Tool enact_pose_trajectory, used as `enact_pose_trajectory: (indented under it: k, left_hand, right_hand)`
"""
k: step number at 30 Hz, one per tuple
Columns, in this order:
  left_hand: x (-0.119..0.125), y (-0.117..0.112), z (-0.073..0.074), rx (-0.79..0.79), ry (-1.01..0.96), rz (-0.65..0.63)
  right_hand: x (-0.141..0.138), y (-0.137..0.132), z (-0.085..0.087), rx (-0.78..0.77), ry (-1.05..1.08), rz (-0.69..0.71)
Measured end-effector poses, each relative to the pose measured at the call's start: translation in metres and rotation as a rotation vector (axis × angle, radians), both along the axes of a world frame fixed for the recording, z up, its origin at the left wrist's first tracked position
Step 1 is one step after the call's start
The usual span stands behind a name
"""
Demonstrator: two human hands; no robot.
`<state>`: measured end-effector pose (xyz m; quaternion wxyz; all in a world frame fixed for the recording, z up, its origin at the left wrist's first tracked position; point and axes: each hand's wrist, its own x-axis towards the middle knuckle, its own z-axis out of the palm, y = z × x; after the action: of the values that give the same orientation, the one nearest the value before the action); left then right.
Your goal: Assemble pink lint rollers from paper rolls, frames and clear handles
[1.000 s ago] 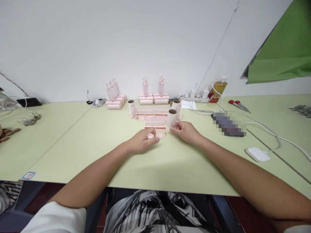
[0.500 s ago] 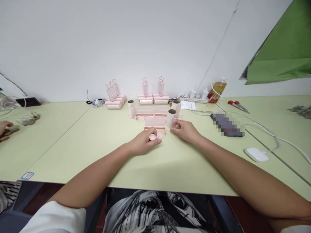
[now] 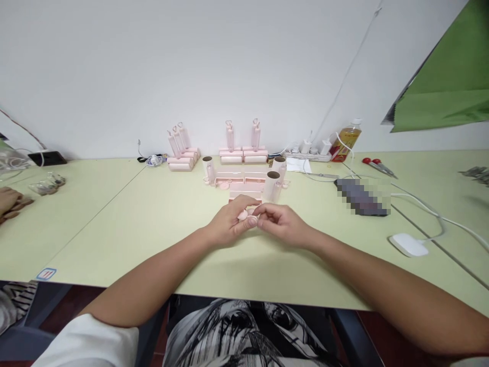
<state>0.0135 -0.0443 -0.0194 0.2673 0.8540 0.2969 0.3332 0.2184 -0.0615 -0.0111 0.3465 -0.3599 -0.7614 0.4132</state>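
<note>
Over the table, my left hand [image 3: 228, 223] grips small pink round caps [image 3: 242, 215] between its thumb and fingers. My right hand [image 3: 284, 224] meets it from the other side, fingers curled and pinching at the edge of a cap; its fingertips partly hide what they hold. Just beyond the hands lies a pink lint roller casing [image 3: 244, 195], partly covered by my left hand. To its right a white paper roll [image 3: 272, 188] stands upright, with a small clear handle tube beside it. Farther back are more pink open casings [image 3: 229, 181] and another upright roll [image 3: 207, 165].
Assembled pink lint rollers [image 3: 255, 156] stand along the wall, with more [image 3: 180, 163] to the left. At right are a phone [image 3: 357, 196], a white charger [image 3: 408, 244], cables, red-handled scissors [image 3: 378, 165] and a drink bottle [image 3: 346, 141]. Another person's hand [image 3: 8, 200] shows at far left.
My right hand has left the upright roll and moved left and nearer, to the caps in my left hand. The caps have turned in the left hand's grip.
</note>
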Motion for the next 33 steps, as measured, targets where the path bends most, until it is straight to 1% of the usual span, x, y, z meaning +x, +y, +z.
enact_pose_trajectory:
  k: [2,4,6,8,9,11,13,15,17,19,22,23,25,28,30,31,33]
  left_hand:
    - [0.002,-0.003,0.0,0.007,0.046,0.025]
    - [0.003,-0.005,0.001,0.003,0.092,0.055]
    - [0.004,-0.007,0.001,-0.006,0.141,0.071]
    - [0.005,-0.007,0.002,-0.015,0.208,0.074]
    - [0.005,-0.007,0.002,-0.018,0.238,0.074]
    - [0.005,-0.006,0.001,-0.025,0.273,0.089]
    - [0.005,-0.004,0.001,-0.032,0.27,0.127]
    - [0.003,-0.003,0.0,-0.039,0.248,0.168]
    - [0.002,-0.001,0.0,-0.045,0.225,0.19]
    - [0.001,0.001,-0.001,-0.049,0.205,0.196]
    - [0.0,0.002,-0.001,-0.053,0.18,0.204]
    - [0.0,0.002,-0.002,-0.056,0.173,0.21]
    - [0.0,0.002,-0.001,-0.062,0.163,0.218]
    - [0.001,0.001,0.0,-0.067,0.155,0.22]
    - [0.001,0.001,0.001,-0.075,0.151,0.205]
    - [0.002,0.001,0.001,-0.081,0.149,0.194]
    - [0.001,0.001,0.001,-0.091,0.144,0.175]
  right_hand:
    - [-0.008,-0.005,-0.003,-0.065,0.058,0.118]
    - [-0.011,-0.007,-0.003,-0.108,0.085,0.13]
    - [-0.009,-0.005,-0.001,-0.131,0.092,0.061]
    - [-0.002,-0.001,0.001,-0.107,0.099,-0.055]
    - [0.002,0.002,0.003,-0.071,0.098,-0.129]
    - [0.011,0.009,0.006,0.052,0.07,-0.294]
    - [0.021,0.016,0.009,0.198,-0.026,-0.45]
    - [0.028,0.022,0.011,0.272,-0.197,-0.515]
    - [0.032,0.027,0.011,0.279,-0.379,-0.509]
    - [0.033,0.03,0.009,0.267,-0.515,-0.493]
    - [0.032,0.033,0.004,0.255,-0.607,-0.481]
    - [0.032,0.033,0.003,0.262,-0.593,-0.481]
    - [0.033,0.032,0.004,0.327,-0.474,-0.515]
    - [0.035,0.029,0.008,0.545,-0.197,-0.655]
    - [0.036,0.03,0.011,0.669,-0.083,-0.733]
    - [0.036,0.031,0.011,0.695,-0.053,-0.754]
    - [0.036,0.036,0.01,0.662,-0.005,-0.766]
